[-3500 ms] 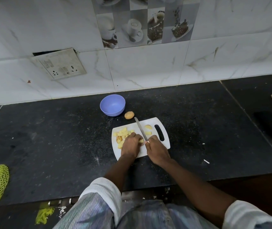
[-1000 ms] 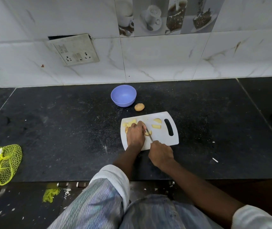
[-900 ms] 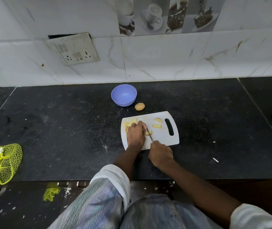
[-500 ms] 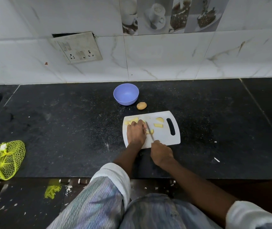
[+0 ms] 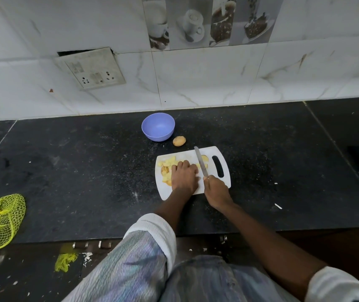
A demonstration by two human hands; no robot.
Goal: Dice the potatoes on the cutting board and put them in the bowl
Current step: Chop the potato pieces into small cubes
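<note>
Left hand (image 5: pixel 184 175) curled over potato pieces (image 5: pixel 168 164), keeping them put; right hand (image 5: pixel 216 189) gripping knife (image 5: pixel 200 163), cutting.

A white plastic cutting board (image 5: pixel 222 153) with a slot handle at its right end is lying flat on the black counter (image 5: pixel 87 171). Pale yellow potato pieces (image 5: pixel 168 163) are sitting heaped on its left half — partly hidden under a hand — and a couple more pieces (image 5: pixel 205 158) are lying near the handle slot. A small whole potato (image 5: pixel 179 141), brown-skinned, is resting on the counter just beyond the board's far edge. Just beside it, to the left, a lilac plastic bowl (image 5: pixel 158 126) is standing upright — apart from the board.
</note>
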